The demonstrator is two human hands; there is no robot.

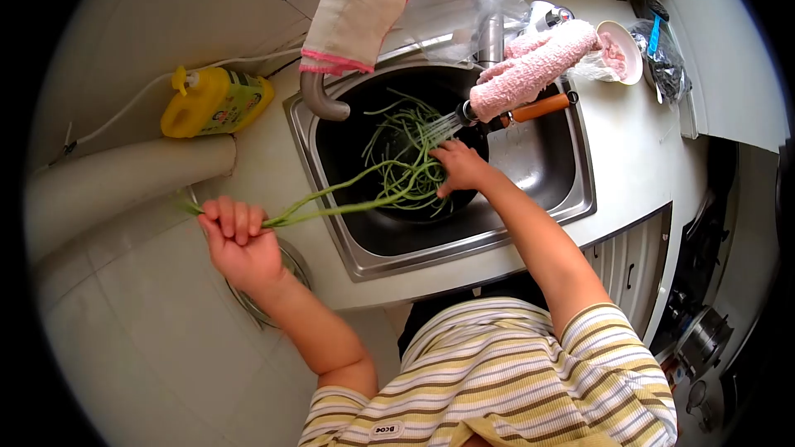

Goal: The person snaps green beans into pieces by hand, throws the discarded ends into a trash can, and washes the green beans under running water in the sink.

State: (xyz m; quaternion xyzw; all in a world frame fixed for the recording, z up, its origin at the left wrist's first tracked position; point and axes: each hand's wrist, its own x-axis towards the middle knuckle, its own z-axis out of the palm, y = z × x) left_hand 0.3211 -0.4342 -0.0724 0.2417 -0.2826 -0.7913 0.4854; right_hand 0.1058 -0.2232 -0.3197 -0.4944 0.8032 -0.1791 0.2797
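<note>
Long green beans (pixel 406 149) lie tangled in a black pan (pixel 335 145) that sits in the steel sink (pixel 530 170). My left hand (pixel 244 244), out past the left edge of the sink, is closed round the ends of a few beans, which stretch back to the pan. At the right side of the tangle, my right hand (pixel 460 168) rests against the beans with its fingers apart. Water sprays onto them from a faucet head (pixel 465 113) just above that hand. The pan's orange-brown handle (pixel 542 108) points to the upper right.
A pink cloth (pixel 534 66) covers the faucet's neck. A pale cloth (pixel 356 8) hangs over a curved pipe (pixel 321 103) at the sink's upper left. On the left stands a yellow bottle (pixel 217 102); a white bowl (pixel 621 50) and plastic bags (pixel 662 62) are at the upper right.
</note>
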